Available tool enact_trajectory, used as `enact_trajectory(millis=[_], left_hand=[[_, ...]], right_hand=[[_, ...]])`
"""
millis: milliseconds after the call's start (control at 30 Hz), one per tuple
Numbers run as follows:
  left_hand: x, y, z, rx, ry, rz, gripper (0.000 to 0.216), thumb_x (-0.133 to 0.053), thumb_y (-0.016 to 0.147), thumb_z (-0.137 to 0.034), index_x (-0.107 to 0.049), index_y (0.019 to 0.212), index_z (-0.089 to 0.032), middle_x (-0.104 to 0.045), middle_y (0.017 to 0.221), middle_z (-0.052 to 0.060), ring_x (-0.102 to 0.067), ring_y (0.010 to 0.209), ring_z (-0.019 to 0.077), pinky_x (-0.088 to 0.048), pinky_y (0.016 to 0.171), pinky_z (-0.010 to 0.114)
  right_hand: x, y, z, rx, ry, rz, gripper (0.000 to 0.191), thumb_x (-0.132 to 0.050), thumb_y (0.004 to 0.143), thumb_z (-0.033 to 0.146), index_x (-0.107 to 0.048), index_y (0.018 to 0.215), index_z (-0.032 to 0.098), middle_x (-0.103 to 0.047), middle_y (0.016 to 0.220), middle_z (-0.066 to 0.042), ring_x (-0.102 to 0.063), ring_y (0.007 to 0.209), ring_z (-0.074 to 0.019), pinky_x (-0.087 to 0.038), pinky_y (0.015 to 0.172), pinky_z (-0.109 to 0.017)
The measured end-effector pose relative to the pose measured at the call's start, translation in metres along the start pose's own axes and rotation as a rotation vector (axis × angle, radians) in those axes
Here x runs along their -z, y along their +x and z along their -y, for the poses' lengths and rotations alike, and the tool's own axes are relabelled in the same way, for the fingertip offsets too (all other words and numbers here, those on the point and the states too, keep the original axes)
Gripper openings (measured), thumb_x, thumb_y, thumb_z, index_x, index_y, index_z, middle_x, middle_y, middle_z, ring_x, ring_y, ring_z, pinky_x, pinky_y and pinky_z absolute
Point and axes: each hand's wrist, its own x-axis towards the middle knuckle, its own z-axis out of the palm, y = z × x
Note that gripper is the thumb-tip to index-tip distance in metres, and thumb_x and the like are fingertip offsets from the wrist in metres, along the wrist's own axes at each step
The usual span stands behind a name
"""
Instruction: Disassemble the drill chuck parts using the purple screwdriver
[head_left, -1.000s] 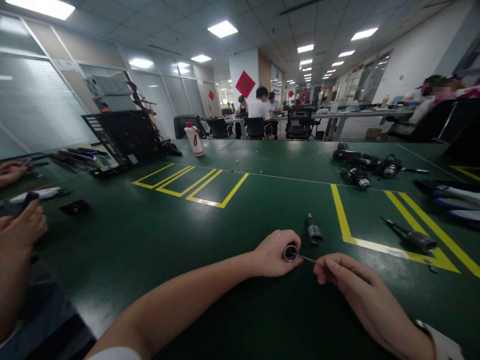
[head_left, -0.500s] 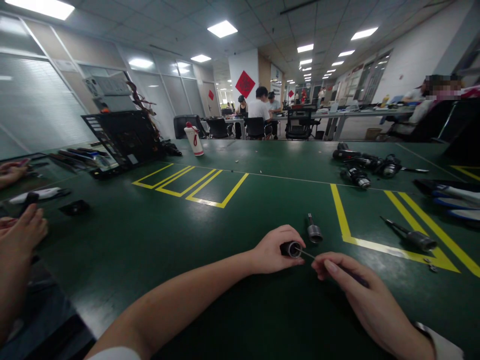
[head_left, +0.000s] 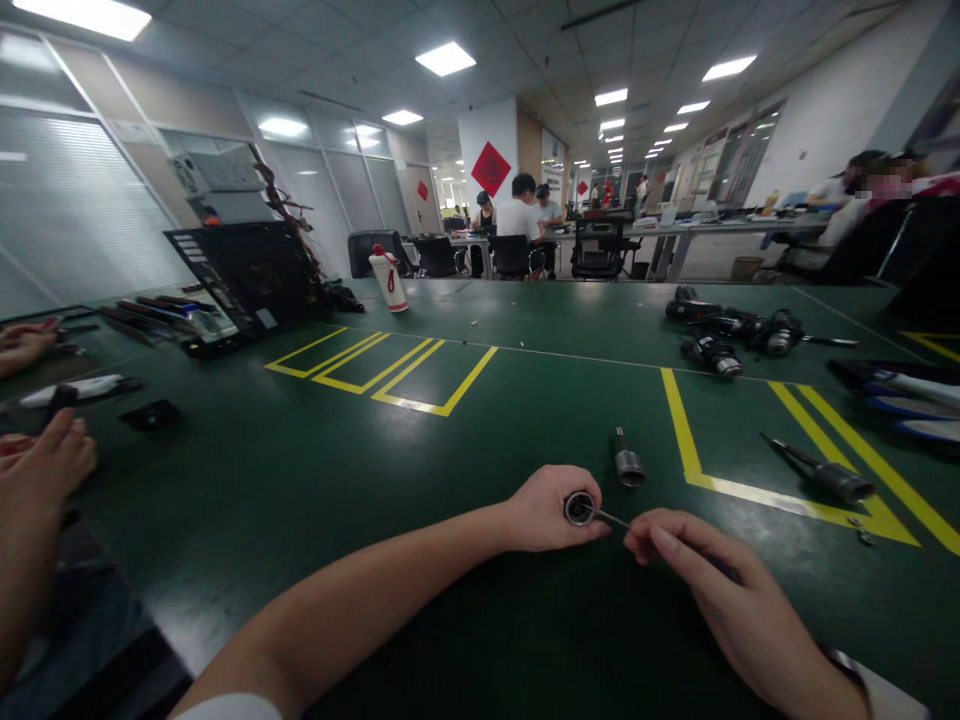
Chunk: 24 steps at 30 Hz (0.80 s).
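My left hand (head_left: 551, 508) is wrapped round a dark hollow metal cylinder (head_left: 576, 509), its round open end turned toward me. Between the fingers of my right hand (head_left: 705, 575) is a thin screwdriver (head_left: 616, 519); its shaft runs into the mouth of the cylinder, and most of its dark handle is hidden in the palm. Whether the tip touches anything inside cannot be seen. Just beyond my hands a similar metal cup with a stem (head_left: 628, 464) stands on the green table. Further right lies another cup with a long thin shaft (head_left: 836, 478), beside small metal bits (head_left: 864, 533).
Dark motor-like tools (head_left: 724, 345) lie at the back right, near blue-and-white items (head_left: 911, 400). A white cup with a red lid (head_left: 388, 280) and a black computer case (head_left: 251, 275) stand at the back left. A co-worker's hand (head_left: 56, 455) is at the left edge.
The cylinder in my left hand has tilted so its opening faces me more, and the hand has dropped slightly. The screwdriver shaft stays in the opening; my right hand has barely moved.
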Motion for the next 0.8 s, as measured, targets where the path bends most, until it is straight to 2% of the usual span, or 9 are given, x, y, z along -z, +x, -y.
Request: enact_trajectory(millis=[100, 267, 400, 600, 800], left_hand=[[0.0006, 0.0003, -0.0018, -0.013, 0.019, 0.015, 0.014, -0.065, 0.073, -0.022, -0.054, 0.074, -0.014, -0.055, 0.072, -0.001, -0.051, 0.066, 0.0094, -0.042, 0.063, 0.021], [0.0014, -0.0001, -0.0023, -0.033, 0.02, 0.016, 0.008, -0.061, 0.07, -0.014, -0.053, 0.071, -0.013, -0.056, 0.07, -0.001, -0.052, 0.065, 0.009, -0.043, 0.061, 0.02], [0.0009, -0.0006, -0.0009, -0.047, -0.015, -0.017, 0.008, -0.061, 0.069, -0.013, -0.053, 0.069, -0.013, -0.055, 0.069, -0.001, -0.052, 0.064, 0.0087, -0.043, 0.061, 0.02], [0.0002, -0.0012, 0.0014, -0.037, 0.039, -0.027, 0.008, -0.061, 0.071, -0.016, -0.054, 0.072, -0.013, -0.057, 0.07, 0.0, -0.052, 0.064, 0.0088, -0.044, 0.062, 0.021], [-0.0007, -0.0016, 0.004, -0.097, 0.083, 0.026, 0.007, -0.061, 0.068, -0.014, -0.054, 0.072, -0.014, -0.056, 0.07, -0.001, -0.051, 0.063, 0.0085, -0.043, 0.061, 0.019]], right_hand=[[-0.0005, 0.0007, 0.0008, -0.006, -0.032, 0.039, 0.024, -0.057, 0.084, 0.042, -0.07, 0.087, 0.022, -0.069, 0.088, -0.005, -0.061, 0.085, -0.0229, -0.046, 0.078, -0.036], [-0.0033, 0.0026, 0.0077, -0.039, 0.014, 0.026, 0.028, -0.058, 0.081, 0.045, -0.071, 0.087, 0.021, -0.069, 0.087, -0.007, -0.062, 0.084, -0.0244, -0.048, 0.077, -0.039], [-0.0029, 0.0014, 0.0076, -0.02, -0.018, 0.053, 0.026, -0.058, 0.082, 0.044, -0.071, 0.088, 0.022, -0.07, 0.089, -0.007, -0.062, 0.085, -0.0244, -0.049, 0.078, -0.039], [-0.0029, 0.0006, 0.0035, 0.033, -0.063, 0.001, 0.026, -0.061, 0.08, 0.044, -0.072, 0.09, 0.023, -0.07, 0.09, -0.006, -0.063, 0.085, -0.0244, -0.05, 0.077, -0.038], [-0.0043, 0.0026, 0.0074, -0.03, 0.0, 0.044, 0.025, -0.062, 0.079, 0.044, -0.073, 0.089, 0.024, -0.07, 0.09, -0.006, -0.063, 0.085, -0.0235, -0.049, 0.079, -0.037]])
